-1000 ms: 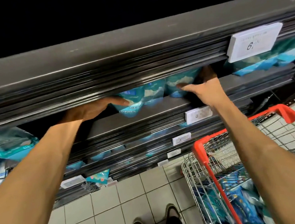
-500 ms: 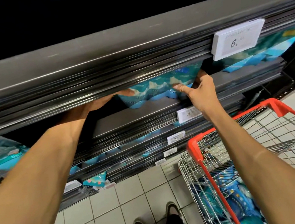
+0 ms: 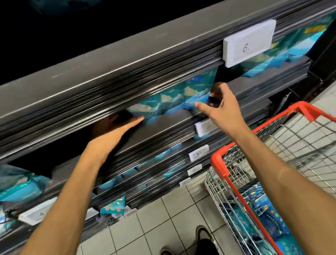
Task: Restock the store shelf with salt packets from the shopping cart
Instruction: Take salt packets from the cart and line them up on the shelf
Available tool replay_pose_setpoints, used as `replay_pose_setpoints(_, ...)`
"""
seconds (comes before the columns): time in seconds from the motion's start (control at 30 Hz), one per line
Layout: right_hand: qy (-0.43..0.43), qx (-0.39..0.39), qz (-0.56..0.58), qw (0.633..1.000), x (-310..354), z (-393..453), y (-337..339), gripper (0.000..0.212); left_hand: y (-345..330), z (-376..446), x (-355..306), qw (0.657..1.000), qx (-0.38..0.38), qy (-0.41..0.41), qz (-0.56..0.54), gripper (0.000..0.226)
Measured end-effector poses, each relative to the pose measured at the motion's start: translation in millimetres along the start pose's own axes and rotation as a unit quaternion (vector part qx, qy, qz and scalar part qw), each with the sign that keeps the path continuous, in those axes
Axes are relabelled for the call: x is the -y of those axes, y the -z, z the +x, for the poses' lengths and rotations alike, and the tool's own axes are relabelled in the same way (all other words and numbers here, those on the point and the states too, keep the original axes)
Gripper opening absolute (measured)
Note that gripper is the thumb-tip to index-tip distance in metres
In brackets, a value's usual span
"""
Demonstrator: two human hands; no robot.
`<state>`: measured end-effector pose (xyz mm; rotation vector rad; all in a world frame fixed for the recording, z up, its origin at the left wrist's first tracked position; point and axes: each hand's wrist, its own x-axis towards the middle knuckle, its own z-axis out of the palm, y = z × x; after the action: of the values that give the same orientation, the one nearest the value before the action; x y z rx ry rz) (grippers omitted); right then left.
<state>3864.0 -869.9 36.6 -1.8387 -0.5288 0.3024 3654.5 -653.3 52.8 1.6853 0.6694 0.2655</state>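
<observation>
A row of teal and blue salt packets [image 3: 172,100] stands on the dark shelf [image 3: 169,125] under the upper shelf's lip. My left hand [image 3: 113,128] lies flat at the row's left end, thumb against the leftmost packet and fingers hidden in the shelf's shadow. At the right end is my right hand [image 3: 222,106], thumb stretched along the lower front of the last packet and fingers loosely bent beside it. Neither hand grips a packet. More blue salt packets [image 3: 261,211] lie in the red-rimmed wire shopping cart [image 3: 221,163] at the lower right.
A white price tag [image 3: 248,44] hangs on the upper shelf's edge, with more teal packets [image 3: 278,55] to its right. Lower shelves hold packets [image 3: 9,186] and small tags. My shoes [image 3: 186,252] stand on the white tiled floor [image 3: 134,235] beside the cart.
The packets have gone from leaning out to standing further in on the shelf. My right hand has let go of the row's end and eased back; my left hand has drawn out a little.
</observation>
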Motion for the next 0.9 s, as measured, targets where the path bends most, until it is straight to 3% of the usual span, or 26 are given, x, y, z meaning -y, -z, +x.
replay_pose_setpoints(0.07, -0.004, -0.011, -0.012, 1.0, -3, -16, 10, 0.052, -14, -21, 10, 0.979, -0.183, -0.026, 0.087, 0.069)
replay_pose_setpoints(0.1, -0.001, -0.02, -0.014, 1.0, -5, -26, 19, 0.053, -22, -41, 18, 0.97, -0.219, -0.068, 0.084, 0.054)
replay_pose_setpoints(0.13, 0.003, -0.031, -0.014, 0.999, -7, -37, 28, 0.053, -31, -61, 27, 0.971, -0.208, -0.107, 0.055, 0.043)
replay_pose_setpoints(0.27, 0.003, -0.09, 0.006, 0.996, -22, -89, 84, 0.029, -85, -105, 39, 0.985, -0.069, -0.158, 0.025, 0.021)
replay_pose_setpoints(0.4, -0.044, -0.225, 0.0, 0.973, -58, -143, 145, 0.005, -168, -115, 19, 0.989, 0.048, -0.14, 0.019, 0.008)
replay_pose_setpoints(0.5, -0.087, -0.33, 0.004, 0.94, -90, -182, 189, 0.013, -240, -115, -2, 0.979, 0.15, -0.134, 0.021, 0.007)
replay_pose_setpoints(0.63, -0.165, -0.4, 0.0, 0.901, -137, -228, 232, 0.015, -335, -110, -21, 0.945, 0.291, -0.137, 0.06, 0.009)
replay_pose_setpoints(0.73, -0.263, -0.398, 0.016, 0.879, -178, -263, 241, 0.02, -397, -100, -8, 0.873, 0.432, -0.132, 0.187, 0.011)
replay_pose_setpoints(0.83, -0.404, -0.316, 0.0, 0.858, -225, -295, 241, 0.029, -453, -87, 24, 0.713, 0.56, -0.175, 0.384, 0.027)
replay_pose_setpoints(0.9, -0.499, -0.251, 0.02, 0.829, -258, -313, 225, 0.02, -476, -78, 52, 0.6, 0.585, -0.215, 0.501, 0.035)
